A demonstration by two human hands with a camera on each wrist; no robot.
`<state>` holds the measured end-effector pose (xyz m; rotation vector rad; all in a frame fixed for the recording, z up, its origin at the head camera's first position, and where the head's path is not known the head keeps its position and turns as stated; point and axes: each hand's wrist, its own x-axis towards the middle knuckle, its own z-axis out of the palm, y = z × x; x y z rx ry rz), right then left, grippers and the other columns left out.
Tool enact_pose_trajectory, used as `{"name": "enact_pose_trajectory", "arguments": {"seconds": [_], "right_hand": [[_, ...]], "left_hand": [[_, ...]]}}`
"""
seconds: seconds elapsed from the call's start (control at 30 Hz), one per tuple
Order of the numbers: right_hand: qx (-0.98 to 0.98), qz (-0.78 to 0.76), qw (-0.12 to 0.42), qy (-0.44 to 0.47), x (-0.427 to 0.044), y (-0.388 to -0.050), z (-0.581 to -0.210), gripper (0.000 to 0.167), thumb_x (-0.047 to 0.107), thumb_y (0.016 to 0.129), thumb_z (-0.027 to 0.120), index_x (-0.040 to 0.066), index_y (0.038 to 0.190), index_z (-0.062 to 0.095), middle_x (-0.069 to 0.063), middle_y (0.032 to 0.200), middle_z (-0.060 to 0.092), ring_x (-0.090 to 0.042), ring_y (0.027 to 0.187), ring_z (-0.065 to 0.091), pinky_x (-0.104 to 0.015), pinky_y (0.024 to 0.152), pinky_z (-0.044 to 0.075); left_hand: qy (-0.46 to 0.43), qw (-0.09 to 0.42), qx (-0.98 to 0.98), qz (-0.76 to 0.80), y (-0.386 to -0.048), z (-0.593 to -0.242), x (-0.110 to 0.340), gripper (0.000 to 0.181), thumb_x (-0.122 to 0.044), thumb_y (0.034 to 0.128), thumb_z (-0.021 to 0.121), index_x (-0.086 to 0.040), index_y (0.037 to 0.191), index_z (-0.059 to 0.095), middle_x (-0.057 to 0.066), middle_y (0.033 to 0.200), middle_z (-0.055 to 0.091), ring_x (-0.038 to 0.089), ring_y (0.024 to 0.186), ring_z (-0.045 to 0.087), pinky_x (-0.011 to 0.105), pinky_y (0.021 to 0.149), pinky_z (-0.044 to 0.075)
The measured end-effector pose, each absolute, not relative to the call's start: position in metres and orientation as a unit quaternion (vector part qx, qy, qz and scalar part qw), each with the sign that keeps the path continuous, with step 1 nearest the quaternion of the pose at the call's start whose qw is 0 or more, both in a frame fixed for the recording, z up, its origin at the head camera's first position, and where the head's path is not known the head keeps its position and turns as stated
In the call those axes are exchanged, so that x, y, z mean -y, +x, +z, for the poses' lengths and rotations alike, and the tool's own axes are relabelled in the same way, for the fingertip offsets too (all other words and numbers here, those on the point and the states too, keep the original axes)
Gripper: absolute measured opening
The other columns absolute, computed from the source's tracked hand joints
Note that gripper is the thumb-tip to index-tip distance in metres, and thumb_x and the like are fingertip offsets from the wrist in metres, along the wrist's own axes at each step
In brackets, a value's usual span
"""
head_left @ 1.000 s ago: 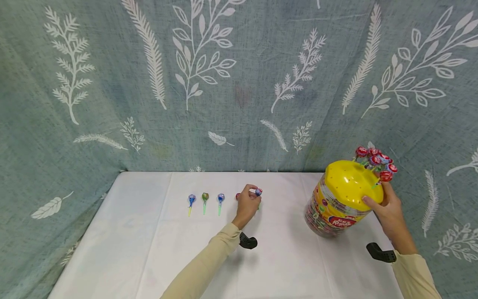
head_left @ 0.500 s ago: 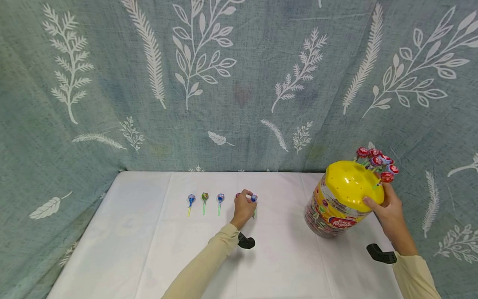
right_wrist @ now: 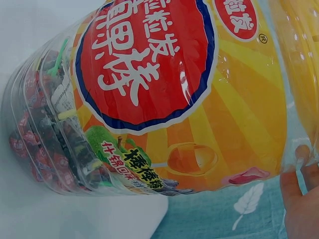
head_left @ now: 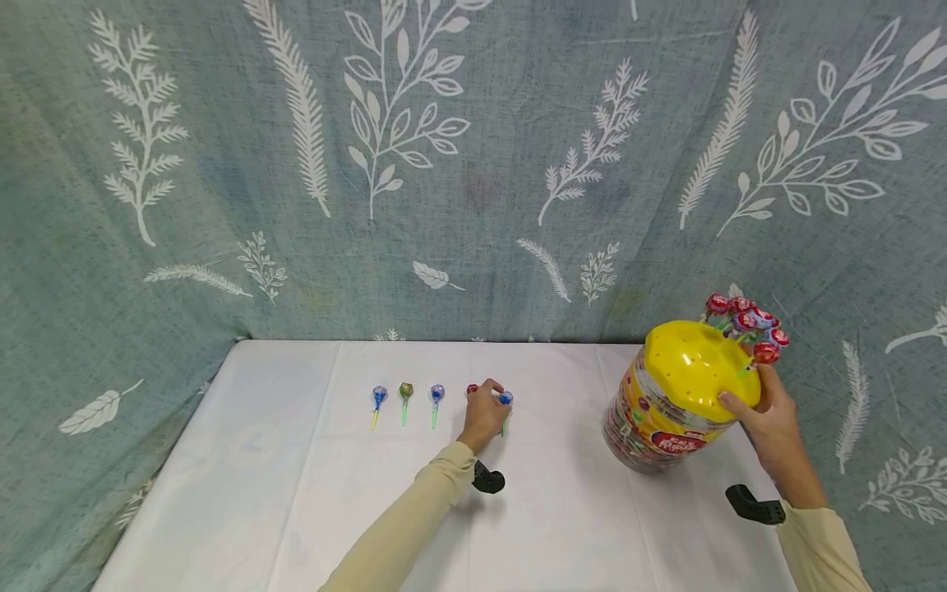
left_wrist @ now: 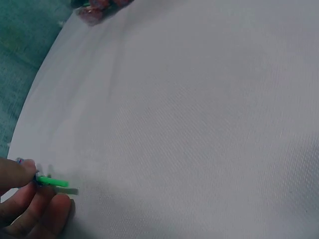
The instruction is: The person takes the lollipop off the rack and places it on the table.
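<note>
My left hand (head_left: 484,415) pinches a blue-wrapped lollipop (head_left: 506,398) low over the white table. Its green stick (left_wrist: 54,181) shows past the fingers in the left wrist view. Just left of that hand lies a red lollipop (head_left: 472,389), partly hidden by it. Gripping the rim of a large clear jar's yellow lid (head_left: 695,362), my right hand (head_left: 773,427) keeps the jar (head_left: 666,440) tilted. Several red and blue lollipops (head_left: 747,319) stick up from the lid's far right edge. More wrapped candy (right_wrist: 42,144) shows inside the jar in the right wrist view.
Left of my left hand lie a blue lollipop (head_left: 438,393), a green one (head_left: 406,391) and another blue one with a yellow stick (head_left: 380,396), in a row. A leaf-patterned curtain (head_left: 481,173) hangs behind the white table (head_left: 296,493).
The left hand has lowered the blue lollipop toward the table and shifted slightly left, and its stick now points toward me. The right hand and jar have hardly moved.
</note>
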<state>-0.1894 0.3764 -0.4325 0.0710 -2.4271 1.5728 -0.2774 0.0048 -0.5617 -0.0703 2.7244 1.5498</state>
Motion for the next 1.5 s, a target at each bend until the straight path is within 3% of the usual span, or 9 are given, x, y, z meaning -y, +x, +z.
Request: {"name": "enact_pose_trajectory", "arguments": {"seconds": [0.23, 0.4, 0.53, 0.63, 0.87, 1.1, 1.5], "right_hand": [[0.829, 0.545, 0.123, 0.025, -0.377, -0.186, -0.433, 0.068, 0.011, 0.094, 0.058, 0.027, 0.15, 0.023, 0.0, 0.132, 0.039, -0.007, 0.106, 0.044, -0.005, 0.081, 0.041], [0.83, 0.543, 0.124, 0.028, -0.376, -0.186, -0.434, 0.068, 0.011, 0.094, 0.058, 0.026, 0.149, 0.023, 0.002, 0.131, 0.039, -0.006, 0.106, 0.044, -0.004, 0.081, 0.041], [0.837, 0.532, 0.126, 0.027, -0.376, -0.187, -0.434, 0.067, 0.011, 0.094, 0.058, 0.027, 0.149, 0.022, 0.006, 0.13, 0.04, -0.006, 0.106, 0.044, -0.004, 0.081, 0.041], [0.838, 0.53, 0.129, 0.031, -0.376, -0.187, -0.432, 0.066, 0.011, 0.094, 0.058, 0.026, 0.149, 0.023, 0.007, 0.129, 0.04, -0.005, 0.105, 0.045, -0.004, 0.08, 0.041], [0.837, 0.531, 0.13, 0.032, -0.376, -0.189, -0.432, 0.068, 0.01, 0.094, 0.058, 0.026, 0.149, 0.023, 0.006, 0.13, 0.04, -0.006, 0.105, 0.045, -0.005, 0.081, 0.041], [0.847, 0.517, 0.124, 0.019, -0.377, -0.191, -0.434, 0.063, 0.016, 0.095, 0.058, 0.026, 0.148, 0.024, 0.004, 0.13, 0.04, -0.006, 0.105, 0.044, -0.004, 0.081, 0.04], [0.849, 0.512, 0.125, 0.024, -0.377, -0.19, -0.433, 0.062, 0.015, 0.095, 0.058, 0.025, 0.147, 0.026, 0.009, 0.126, 0.042, -0.005, 0.104, 0.045, -0.005, 0.08, 0.041]], "left_hand": [[-0.031, 0.03, -0.86, 0.508, -0.281, -0.563, -0.009, 0.027, 0.002, 0.0819, 0.069, 0.001, 0.105, 0.054, 0.012, 0.076, 0.056, 0.018, 0.05, 0.055, 0.026, 0.036, 0.047], [-0.018, -0.007, -0.87, 0.492, -0.282, -0.558, -0.009, 0.025, 0.004, 0.0811, 0.067, 0.003, 0.103, 0.056, 0.01, 0.066, 0.055, 0.015, 0.043, 0.052, 0.025, 0.037, 0.045], [0.0, -0.056, -0.886, 0.461, -0.287, -0.553, -0.008, 0.021, 0.001, 0.0789, 0.069, 0.0, 0.098, 0.06, 0.004, 0.064, 0.055, 0.014, 0.053, 0.051, 0.028, 0.053, 0.045], [0.001, -0.072, -0.885, 0.461, -0.291, -0.543, -0.007, 0.02, -0.002, 0.0783, 0.07, -0.002, 0.097, 0.064, 0.003, 0.068, 0.057, 0.016, 0.06, 0.052, 0.031, 0.058, 0.045], [0.027, -0.059, -0.864, 0.499, -0.298, -0.518, -0.006, 0.017, -0.006, 0.083, 0.067, -0.008, 0.1, 0.065, 0.002, 0.077, 0.062, 0.014, 0.06, 0.056, 0.028, 0.049, 0.043], [0.072, -0.049, -0.836, 0.542, -0.302, -0.505, -0.01, 0.015, -0.004, 0.086, 0.062, -0.009, 0.1, 0.064, 0.004, 0.083, 0.063, 0.014, 0.065, 0.059, 0.026, 0.055, 0.049], [0.094, -0.037, -0.789, 0.605, -0.297, -0.472, -0.022, 0.016, -0.005, 0.0888, 0.06, -0.008, 0.104, 0.064, 0.007, 0.088, 0.062, 0.02, 0.072, 0.063, 0.027, 0.054, 0.054]]}}
